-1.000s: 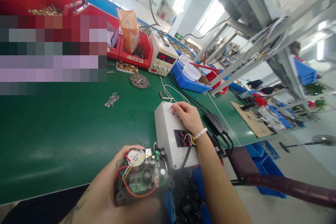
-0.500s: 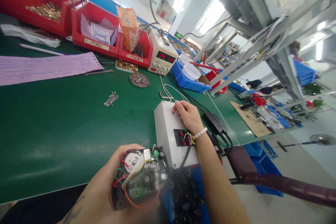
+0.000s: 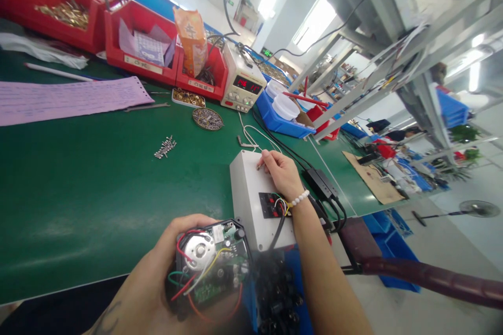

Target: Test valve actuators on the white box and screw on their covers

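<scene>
My left hand [image 3: 157,267] is wrapped round a black-housed motor and circuit board assembly [image 3: 214,267], its open side facing up. A round silver motor [image 3: 200,251] sits on it, with red, yellow, white and green wires looping over the green board; its lower part is blurred. To the right, my right hand [image 3: 281,170] rests over a grey metal test box [image 3: 247,193]. Thumb and index finger are pinched at a small metal part [image 3: 259,166] on the box top, which looks like a toggle switch. Below the wrist, wires enter a black and red terminal block [image 3: 268,205].
Loose screws [image 3: 165,147] lie on the green bench [image 3: 118,183] beside a dish of small metal parts [image 3: 207,119]. Red bins [image 3: 143,63], a power supply [image 3: 242,81] and a blue tray [image 3: 285,123] stand behind. Black adapters [image 3: 322,183] lie right of the box.
The motor assembly in my left hand has tilted and shifted slightly left. The power supply's red digits have changed. My right hand stays at the same spot on the box.
</scene>
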{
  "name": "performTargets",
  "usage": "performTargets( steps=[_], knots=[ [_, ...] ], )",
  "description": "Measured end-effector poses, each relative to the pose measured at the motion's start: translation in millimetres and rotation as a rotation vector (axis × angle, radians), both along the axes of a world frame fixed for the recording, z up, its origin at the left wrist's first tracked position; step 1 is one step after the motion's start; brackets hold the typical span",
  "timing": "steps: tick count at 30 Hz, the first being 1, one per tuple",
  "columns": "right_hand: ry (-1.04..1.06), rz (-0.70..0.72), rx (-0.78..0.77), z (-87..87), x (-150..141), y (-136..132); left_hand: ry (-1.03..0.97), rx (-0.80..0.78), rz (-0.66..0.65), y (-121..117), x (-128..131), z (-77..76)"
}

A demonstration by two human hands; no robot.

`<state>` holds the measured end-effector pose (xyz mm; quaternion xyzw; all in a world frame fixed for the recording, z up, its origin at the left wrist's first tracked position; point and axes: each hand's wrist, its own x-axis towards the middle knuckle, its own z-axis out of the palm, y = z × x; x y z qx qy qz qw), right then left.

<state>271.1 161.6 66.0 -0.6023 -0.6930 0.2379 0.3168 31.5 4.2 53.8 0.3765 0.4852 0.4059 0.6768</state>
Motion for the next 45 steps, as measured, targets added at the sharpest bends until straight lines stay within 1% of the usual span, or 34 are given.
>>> performTargets(
  steps=[3, 5, 7, 11, 13, 15, 17, 20, 28, 36, 42, 45],
  knots=[
    [-0.001, 0.004, 0.004, 0.5, -0.1, -0.2, -0.027, 0.017, 0.001, -0.5, -0.2, -4.6],
    [-0.001, 0.006, 0.004, 0.7, -0.1, -0.4, -0.076, 0.030, -0.023, -0.7, -0.1, -7.1],
    [-0.002, 0.006, 0.004, 0.9, -0.1, -0.6, -0.106, 0.029, -0.035, -0.7, 0.6, -7.1],
    [-0.004, 0.003, 0.002, 0.9, -0.4, -0.7, -0.062, 0.008, 0.075, 1.4, 0.7, -1.6],
    [-0.005, 0.002, 0.000, 0.8, -0.7, -0.7, -0.164, -0.076, 0.042, 4.2, -1.2, -1.2],
    [-0.007, 0.001, -0.002, 0.8, -0.9, -0.8, -0.355, -0.215, -0.047, 7.5, -3.8, -3.5],
    [-0.009, -0.001, -0.005, 0.8, -1.0, -1.0, -0.513, -0.319, -0.103, 10.2, -6.0, -6.6],
    [-0.010, -0.003, -0.008, 0.6, -0.8, -1.1, -0.597, -0.346, -0.103, 11.8, -7.2, -8.9],
    [-0.012, 0.004, -0.011, 1.8, -0.8, -1.1, -0.677, -0.394, -0.106, 10.2, -8.3, -3.2],
    [-0.010, 0.002, -0.007, 1.6, -0.7, -1.7, -0.589, -0.402, -0.064, 8.3, -7.5, -0.3],
    [-0.002, 0.001, -0.001, 1.2, -1.4, -1.3, -0.584, -0.412, -0.076, 8.7, -8.4, 1.6],
    [-0.003, 0.003, 0.001, 1.9, -1.9, -1.4, -0.580, -0.411, -0.082, 9.2, -9.6, -0.8]
  ],
)
